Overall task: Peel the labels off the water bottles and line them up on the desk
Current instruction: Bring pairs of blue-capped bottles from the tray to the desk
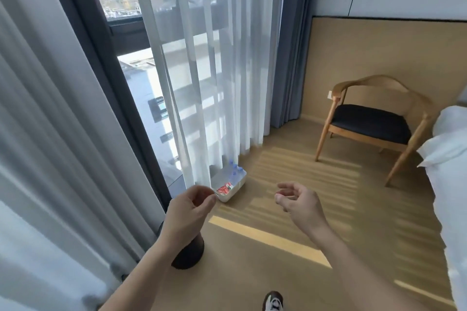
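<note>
A white plastic bin (238, 185) sits on the wooden floor at the foot of the sheer curtain. Inside it I see blue-capped water bottles (235, 170) and a red and white label (225, 188). My left hand (189, 212) hovers in the air just left of the bin, fingers loosely curled, holding nothing. My right hand (300, 199) is raised to the right of the bin, fingers loosely curled and empty. Both hands are well above the floor and apart from the bin.
A sheer curtain (202, 70) and a grey drape (50, 134) hang along the window at left. A dark round object (188, 255) stands on the floor under my left arm. A wooden chair (371, 121) is at right, a white bed (449, 171) at far right. My shoe (274, 302) shows below.
</note>
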`<state>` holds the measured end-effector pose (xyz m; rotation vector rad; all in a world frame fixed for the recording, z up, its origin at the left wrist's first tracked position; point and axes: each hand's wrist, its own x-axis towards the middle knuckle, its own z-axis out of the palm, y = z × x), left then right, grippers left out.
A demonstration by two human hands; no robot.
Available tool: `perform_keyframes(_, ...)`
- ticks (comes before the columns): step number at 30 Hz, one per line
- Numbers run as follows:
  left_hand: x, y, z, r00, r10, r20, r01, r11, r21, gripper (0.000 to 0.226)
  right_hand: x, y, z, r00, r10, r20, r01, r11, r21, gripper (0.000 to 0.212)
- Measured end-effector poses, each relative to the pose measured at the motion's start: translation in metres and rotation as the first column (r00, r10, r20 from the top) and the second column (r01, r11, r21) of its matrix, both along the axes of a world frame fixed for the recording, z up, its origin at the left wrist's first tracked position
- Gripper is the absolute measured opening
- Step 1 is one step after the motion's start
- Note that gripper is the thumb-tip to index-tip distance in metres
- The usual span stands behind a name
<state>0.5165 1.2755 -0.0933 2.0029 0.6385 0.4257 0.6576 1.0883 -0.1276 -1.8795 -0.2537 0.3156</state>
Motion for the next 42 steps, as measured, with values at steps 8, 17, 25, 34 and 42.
perform_keyframes(8,0.164,0.106,-0.016,0.991,0.11,-0.072,-0.108,0.994,0.021,0.005,0.189,0.112,-0.01,0.997,0.073,-0.008,-0.073,0.997,0.015,0.021)
perform_keyframes(17,0.348,0.184,-0.046,0.978,0.096,-0.184,-0.105,0.994,-0.041,0.005,0.357,0.202,-0.019,0.981,0.176,-0.076,-0.181,0.981,-0.065,0.022)
perform_keyframes(25,0.526,0.281,-0.15,0.937,0.028,-0.348,-0.076,0.989,-0.124,0.007,0.509,0.295,-0.091,0.971,0.171,-0.165,-0.205,0.954,-0.22,0.021)
perform_keyframes(34,0.633,0.366,-0.344,0.644,-0.133,-0.753,-0.036,0.978,-0.204,0.045,0.647,0.378,-0.283,0.89,0.221,-0.398,-0.388,0.826,-0.41,0.018)
perform_keyframes(42,0.689,0.374,-0.561,0.507,-0.144,-0.85,-0.026,0.983,-0.182,0.083,0.703,0.409,-0.516,0.795,0.295,-0.53,-0.582,0.619,-0.528,0.057)
